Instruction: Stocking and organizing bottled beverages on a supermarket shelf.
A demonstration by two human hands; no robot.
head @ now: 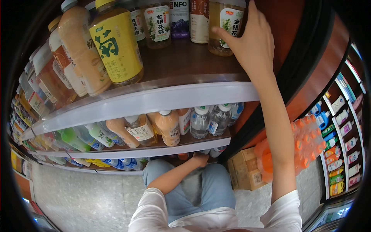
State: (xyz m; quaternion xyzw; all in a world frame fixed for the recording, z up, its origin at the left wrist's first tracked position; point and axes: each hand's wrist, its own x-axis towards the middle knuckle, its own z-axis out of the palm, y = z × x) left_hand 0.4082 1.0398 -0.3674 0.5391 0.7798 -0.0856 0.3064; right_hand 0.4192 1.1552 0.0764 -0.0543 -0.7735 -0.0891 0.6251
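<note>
My right hand (pixel 256 43) is around a bottle of pale amber honeysuckle drink (pixel 229 26) at the right end of the upper shelf (pixel 185 62). The thumb lies across its front, and the fingers reach up along its right side. The bottle stands upright with a white and green label; its top is cut off by the picture's edge. My left hand (pixel 200 159) is low, above my knees, at the bottom shelf by a bottle lying or standing there (pixel 217 151). Its fingers are partly hidden, so I cannot tell whether it holds anything.
A yellow-labelled chrysanthemum tea bottle (pixel 117 46) stands near the upper shelf's front edge, left of a purple grape juice pack (pixel 180 20). Water bottles (pixel 200 121) fill the shelf below. On my right are a cardboard box (pixel 243 168) and shrink-wrapped orange drinks (pixel 304 139).
</note>
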